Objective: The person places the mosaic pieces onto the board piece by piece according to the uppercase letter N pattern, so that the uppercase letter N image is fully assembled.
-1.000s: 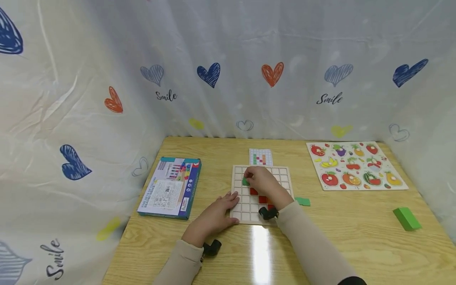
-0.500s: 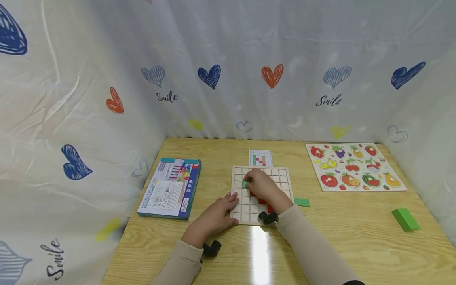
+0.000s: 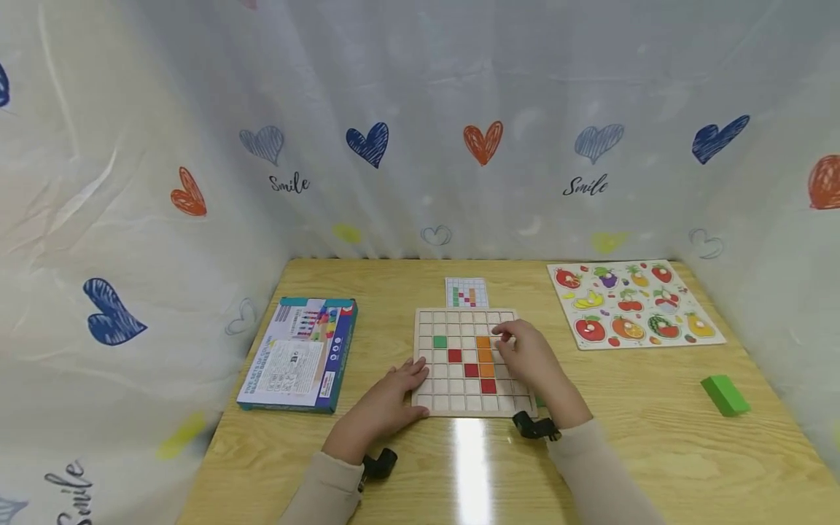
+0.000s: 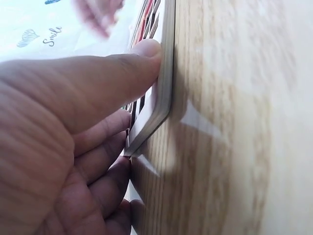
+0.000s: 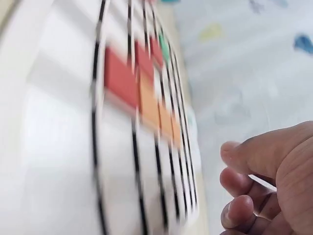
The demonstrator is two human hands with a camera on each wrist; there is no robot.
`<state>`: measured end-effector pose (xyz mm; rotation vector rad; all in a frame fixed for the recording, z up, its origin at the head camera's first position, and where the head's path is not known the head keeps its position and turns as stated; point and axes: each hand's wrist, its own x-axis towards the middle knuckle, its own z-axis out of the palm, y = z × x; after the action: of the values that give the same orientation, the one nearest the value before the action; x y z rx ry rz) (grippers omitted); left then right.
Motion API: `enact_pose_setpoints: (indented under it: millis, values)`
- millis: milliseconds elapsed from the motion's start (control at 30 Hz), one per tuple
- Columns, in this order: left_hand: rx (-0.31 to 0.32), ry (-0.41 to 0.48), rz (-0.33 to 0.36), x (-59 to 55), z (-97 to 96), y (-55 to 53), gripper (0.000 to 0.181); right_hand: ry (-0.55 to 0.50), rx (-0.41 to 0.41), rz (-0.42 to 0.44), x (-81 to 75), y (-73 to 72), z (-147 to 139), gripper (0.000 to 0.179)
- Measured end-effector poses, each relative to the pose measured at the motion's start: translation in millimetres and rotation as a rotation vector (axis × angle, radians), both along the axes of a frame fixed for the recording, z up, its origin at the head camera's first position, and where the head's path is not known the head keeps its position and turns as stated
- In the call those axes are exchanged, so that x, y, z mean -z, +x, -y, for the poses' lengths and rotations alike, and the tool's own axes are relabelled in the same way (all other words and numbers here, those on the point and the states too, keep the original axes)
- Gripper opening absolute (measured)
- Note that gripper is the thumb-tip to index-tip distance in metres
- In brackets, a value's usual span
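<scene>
A pale wooden grid board (image 3: 435,402) lies on the table. Set in its cells are one green tile (image 3: 440,341), a diagonal of red tiles (image 3: 471,370) and a column of orange tiles (image 3: 485,355). My left hand (image 3: 386,401) rests at the board's near left corner, its fingers spread along the left side; in the left wrist view the thumb (image 4: 139,61) presses the board's edge (image 4: 164,93). Over the right part of the board is my right hand (image 3: 533,359), with thumb and fingertips apart and nothing between them. A bit of green (image 3: 540,401) shows beneath the right wrist.
A printed pattern card (image 3: 467,292) lies just behind the board. To the left is a flat boxed set (image 3: 295,355). A fruit puzzle board (image 3: 635,310) and a green block (image 3: 725,395) sit on the right. A patterned curtain encloses the table.
My right hand has let go of the green tile, now lying in a cell, and moved right toward the green pieces. The orange column has come into view. My left hand stays on the board.
</scene>
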<state>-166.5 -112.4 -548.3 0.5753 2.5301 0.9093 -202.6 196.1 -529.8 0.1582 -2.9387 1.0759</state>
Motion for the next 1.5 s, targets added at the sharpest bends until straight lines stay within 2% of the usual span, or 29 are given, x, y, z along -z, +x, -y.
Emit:
enact_pose_setpoints:
  millis: [133,233,433,700,900,1000,1100,1233,1367,1500]
  values:
    - [0.001,0.006,-0.008,0.1,2.9,1.6,0.074,0.043,0.016,0.059,3.7,21.0,-39.3,0.03]
    - [0.009,0.012,-0.011,-0.9,3.3,1.6,0.074,0.076,-0.006,0.109,5.7,34.2,-62.6,0.034]
    - [0.017,0.009,-0.015,0.1,3.4,0.8,0.074,0.033,-0.009,0.115,15.5,49.2,-83.9,0.03]
    - [0.016,0.029,0.005,-3.3,3.8,2.6,0.074,-0.022,0.067,0.119,21.5,49.6,-84.2,0.021]
    - [0.013,0.024,0.007,-3.8,3.3,2.9,0.073,-0.017,0.186,0.111,20.1,40.8,-81.7,0.017]
    - [0.019,0.03,-0.001,-3.8,3.2,3.2,0.073,-0.025,0.23,0.09,17.8,36.9,-73.3,0.013]
    - [0.022,0.03,-0.008,-2.8,4.0,3.0,0.073,-0.072,0.208,0.068,11.1,30.9,-49.9,0.013]
    - [0.014,0.017,-0.006,-1.2,5.1,2.6,0.074,-0.112,0.088,0.047,3.7,18.1,-3.8,0.018]
    - [0.021,0.012,-0.016,0.2,5.2,1.9,0.074,-0.087,-0.043,0.034,4.0,6.4,37.0,0.019]
    - [0.032,0.014,-0.03,-0.3,5.1,0.7,0.074,-0.084,-0.132,0.032,2.6,-3.3,68.6,0.016]
